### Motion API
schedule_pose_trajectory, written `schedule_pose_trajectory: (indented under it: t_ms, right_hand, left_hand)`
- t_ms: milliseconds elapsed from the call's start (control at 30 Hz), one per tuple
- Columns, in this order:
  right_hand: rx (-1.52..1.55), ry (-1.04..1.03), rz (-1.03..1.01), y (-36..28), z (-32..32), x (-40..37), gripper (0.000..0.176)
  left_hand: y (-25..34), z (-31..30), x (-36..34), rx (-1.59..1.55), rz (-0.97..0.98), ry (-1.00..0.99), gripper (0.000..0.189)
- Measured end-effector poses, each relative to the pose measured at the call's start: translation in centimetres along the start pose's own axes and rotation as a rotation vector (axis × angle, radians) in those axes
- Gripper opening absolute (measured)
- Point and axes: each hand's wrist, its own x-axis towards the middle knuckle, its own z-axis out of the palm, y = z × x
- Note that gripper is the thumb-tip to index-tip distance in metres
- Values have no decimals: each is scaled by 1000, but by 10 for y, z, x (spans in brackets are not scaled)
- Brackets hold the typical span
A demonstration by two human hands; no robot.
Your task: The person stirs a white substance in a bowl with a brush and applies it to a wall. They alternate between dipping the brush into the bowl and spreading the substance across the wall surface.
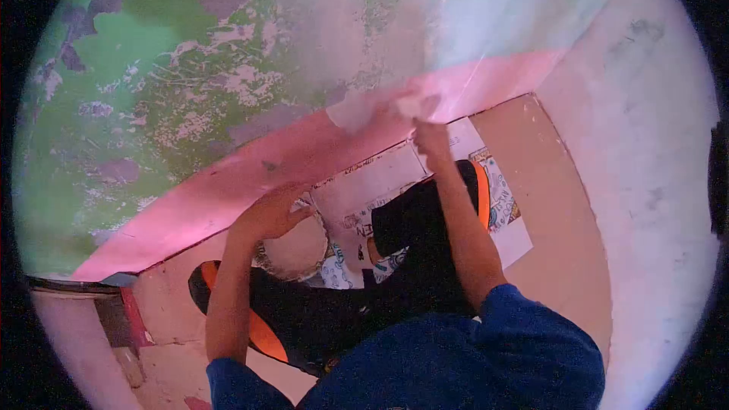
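Note:
My right hand [431, 143] is closed around a flat, pale scraper-like tool [419, 106], which is smeared by motion against the pink band [486, 80] low on the wall. Just left of the tool, a pale smeared patch [349, 110] marks the wall. My left hand [272, 216] reaches over the far rim of a round container [298, 249] with pale contents or a pale top. Its fingers are stretched out, holding nothing that shows.
Above the pink band, the wall [190, 91] has peeling green paint. Printed sheets [501, 190] and a pale rectangular board [368, 182] lie along its foot. My bent legs [326, 311] in black and orange trousers are between my arms. A white wall [645, 144] stands at right.

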Motion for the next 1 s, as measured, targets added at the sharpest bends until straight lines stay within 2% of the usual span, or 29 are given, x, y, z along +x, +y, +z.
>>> schedule_pose_trajectory:
  t_ms: [33,67,100,167,200,233,267,300,333,367,400,467,533,567,600,667,733,767,800,833,900,933,1000]
  right_hand:
    - [178,64,42,-25,-13,-4,19]
    - [301,116,-177,-66,-31,-15,19]
    - [445,29,-144,-85,-39,-23,20]
    - [137,213,-221,-50,-18,-11,21]
    - [-326,231,-558,23,-2,26,22]
    - [-765,406,-898,97,14,62,25]
    - [-615,207,-656,101,19,47,24]
    - [-60,49,-16,80,23,22,23]
    - [33,-1,181,78,23,15,22]
    - [50,-33,258,74,21,12,21]
    - [67,-32,264,68,17,12,20]
    - [162,-3,178,6,-2,-10,19]
    - [282,72,8,-24,-15,-22,19]
    - [309,124,-78,-31,-23,-28,19]
    - [458,75,-9,-46,-32,-37,20]
    - [400,105,7,-25,-33,-32,21]
    - [323,167,117,5,-25,-29,24]
    - [397,124,145,17,-20,-36,28]
    - [-22,170,-166,48,-15,-28,32]
    - [-147,166,-322,38,-14,-42,33]
    - [-104,32,-207,55,-8,-39,32]
    - [-111,34,-212,50,-9,-41,32]
    - [24,42,-140,41,-11,-47,31]
  left_hand:
    - [4,-5,2,-12,0,4,44]
    - [10,-6,2,-25,-52,-51,45]
    - [14,-11,2,-14,-99,-94,46]
    - [1,2,2,-13,-64,-68,45]
    - [-4,4,2,-12,-24,-37,44]
    - [-1,4,0,-6,-25,-28,44]
    - [1,2,1,43,-25,16,42]
    - [3,1,0,88,-27,55,41]
    - [-1,4,0,85,-32,53,41]
    - [-8,8,2,53,5,42,41]
    - [-11,8,6,24,46,40,41]
    - [-5,4,9,53,28,37,40]
    - [2,12,18,76,-2,13,40]
    - [5,22,32,-136,-12,100,37]
    - [9,27,48,-340,-21,200,36]
    - [24,29,83,-723,-70,173,32]
    - [32,49,137,-1329,-243,371,26]
    - [36,55,161,-1508,-167,444,24]
    - [39,59,183,-1690,-88,513,22]
    - [44,63,201,-1700,-81,517,22]
    - [55,64,229,-1907,-134,875,20]
    - [58,61,234,-1914,-129,876,20]
    - [63,59,240,-1815,-287,998,19]
